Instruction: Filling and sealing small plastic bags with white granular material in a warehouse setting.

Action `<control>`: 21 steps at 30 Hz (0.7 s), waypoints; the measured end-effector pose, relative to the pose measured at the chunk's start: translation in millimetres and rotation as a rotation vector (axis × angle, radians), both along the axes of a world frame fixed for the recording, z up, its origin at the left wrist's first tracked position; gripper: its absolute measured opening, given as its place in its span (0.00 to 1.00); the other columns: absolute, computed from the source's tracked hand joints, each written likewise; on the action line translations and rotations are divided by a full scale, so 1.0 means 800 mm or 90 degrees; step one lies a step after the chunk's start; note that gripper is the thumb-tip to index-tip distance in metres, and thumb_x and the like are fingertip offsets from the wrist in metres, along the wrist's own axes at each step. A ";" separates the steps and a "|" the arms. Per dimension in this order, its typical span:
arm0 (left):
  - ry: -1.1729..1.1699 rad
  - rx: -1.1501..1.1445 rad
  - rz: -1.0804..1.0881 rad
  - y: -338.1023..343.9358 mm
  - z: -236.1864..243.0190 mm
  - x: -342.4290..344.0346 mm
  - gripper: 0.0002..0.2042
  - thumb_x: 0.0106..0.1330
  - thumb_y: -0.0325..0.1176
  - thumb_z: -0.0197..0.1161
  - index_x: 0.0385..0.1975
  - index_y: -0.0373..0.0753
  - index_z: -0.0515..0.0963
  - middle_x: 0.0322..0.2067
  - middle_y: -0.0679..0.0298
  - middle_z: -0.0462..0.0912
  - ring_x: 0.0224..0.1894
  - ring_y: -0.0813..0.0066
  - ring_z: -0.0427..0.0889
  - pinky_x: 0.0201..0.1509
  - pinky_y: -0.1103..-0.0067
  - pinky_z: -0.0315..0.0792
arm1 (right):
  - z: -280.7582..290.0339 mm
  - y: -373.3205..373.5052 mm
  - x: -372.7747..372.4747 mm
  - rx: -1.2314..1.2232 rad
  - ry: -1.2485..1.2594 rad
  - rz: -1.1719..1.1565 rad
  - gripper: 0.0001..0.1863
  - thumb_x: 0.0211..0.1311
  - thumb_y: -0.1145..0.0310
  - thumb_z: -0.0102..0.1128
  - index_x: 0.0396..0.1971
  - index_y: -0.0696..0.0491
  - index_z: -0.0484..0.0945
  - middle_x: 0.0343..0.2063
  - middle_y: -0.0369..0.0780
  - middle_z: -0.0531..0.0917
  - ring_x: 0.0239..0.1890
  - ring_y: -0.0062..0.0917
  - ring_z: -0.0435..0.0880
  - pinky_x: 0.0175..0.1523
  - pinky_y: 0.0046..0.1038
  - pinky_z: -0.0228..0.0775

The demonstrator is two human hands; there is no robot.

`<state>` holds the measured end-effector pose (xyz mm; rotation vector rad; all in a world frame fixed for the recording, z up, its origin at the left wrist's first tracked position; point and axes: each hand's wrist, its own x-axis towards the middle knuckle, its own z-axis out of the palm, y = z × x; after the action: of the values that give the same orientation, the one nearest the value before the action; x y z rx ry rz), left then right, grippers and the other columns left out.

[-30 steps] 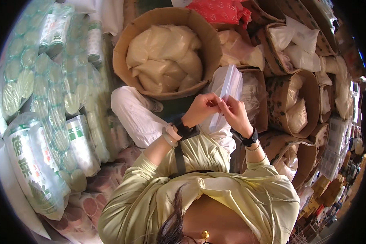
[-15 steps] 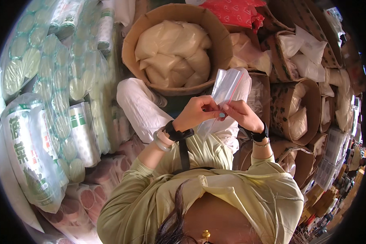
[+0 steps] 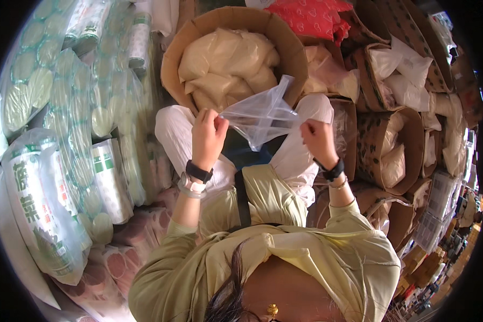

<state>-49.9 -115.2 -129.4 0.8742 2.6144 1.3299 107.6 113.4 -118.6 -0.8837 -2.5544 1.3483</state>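
Observation:
My left hand (image 3: 209, 134) pinches one corner of a clear plastic bag (image 3: 257, 115), stretched out between my hands above my lap. My right hand (image 3: 317, 139) is at the bag's other end with its fingers curled on it. A round cardboard container (image 3: 173, 64) holding packed beige bags (image 3: 225, 64) stands just beyond the plastic bag, between and past my knees (image 3: 314, 110).
Clear-wrapped rolls (image 3: 37, 198) and long packs with round shapes (image 3: 75, 134) fill the left. Pink packs (image 3: 118, 257) lie at lower left. Cardboard boxes (image 3: 413, 155) of pale bags crowd the right. A red patterned bag (image 3: 300, 16) lies at the back.
My hands have moved apart, the left one up and leftward. The bag, earlier a narrow folded stack held upright, is now spread open sideways between them.

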 end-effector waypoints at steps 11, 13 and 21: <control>-0.008 -0.036 0.152 -0.030 -0.014 -0.053 0.08 0.56 0.26 0.60 0.20 0.32 0.69 0.21 0.56 0.71 0.22 0.58 0.73 0.26 0.69 0.66 | -0.132 0.120 -0.231 -0.179 -0.134 0.122 0.15 0.64 0.58 0.52 0.34 0.57 0.77 0.23 0.36 0.82 0.21 0.17 0.80 0.23 0.21 0.70; 0.015 -0.061 0.177 -0.041 -0.020 -0.068 0.07 0.56 0.25 0.60 0.20 0.32 0.69 0.21 0.55 0.71 0.23 0.57 0.73 0.27 0.69 0.66 | -0.203 0.160 -0.295 -0.072 -0.188 0.153 0.19 0.62 0.55 0.56 0.43 0.56 0.73 0.32 0.39 0.83 0.29 0.21 0.82 0.33 0.24 0.74; -0.023 -0.114 0.224 -0.058 -0.043 -0.104 0.08 0.54 0.22 0.58 0.18 0.33 0.67 0.19 0.57 0.69 0.20 0.61 0.70 0.24 0.70 0.63 | -0.406 0.270 -0.450 0.243 -0.158 0.178 0.26 0.58 0.60 0.56 0.55 0.53 0.69 0.43 0.49 0.82 0.48 0.45 0.79 0.55 0.37 0.70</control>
<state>-133.1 -161.2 -163.7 0.3743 2.8966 1.1343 -252.7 329.2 -443.2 -0.6764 -3.0746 0.7899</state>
